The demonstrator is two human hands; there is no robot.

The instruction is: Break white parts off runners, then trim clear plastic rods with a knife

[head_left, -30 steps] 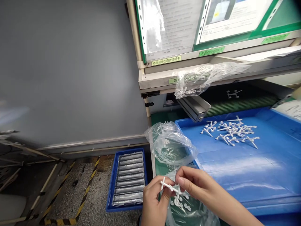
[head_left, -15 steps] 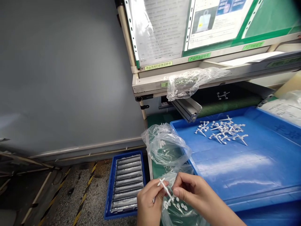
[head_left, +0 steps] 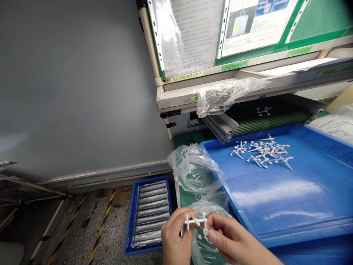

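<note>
A small branched white plastic sprue (head_left: 195,221) is held level above a clear plastic bag at the bottom of the view. My left hand (head_left: 178,228) is closed, pinching the sprue between thumb and fingers near its left end. On the other side, my right hand (head_left: 227,232) is closed in a pinch at the sprue's right end, where a small round white piece (head_left: 205,232) shows by the fingertips. Whether that piece is still joined to the sprue I cannot tell. Below the hands, the open clear bag (head_left: 202,250) is partly hidden by them.
A blue tray (head_left: 275,195) at right holds a pile of white sprues (head_left: 266,151). Another clear bag (head_left: 195,169) lies left of it. A conveyor belt (head_left: 264,123) carries one sprue. Lower left stands a blue crate (head_left: 129,224) of silvery rolls. A shelf (head_left: 176,101) overhangs the bench.
The sprue has turned from slanting down to the right to nearly level. My right hand has moved slightly down onto its right end; the left hand still grips it.
</note>
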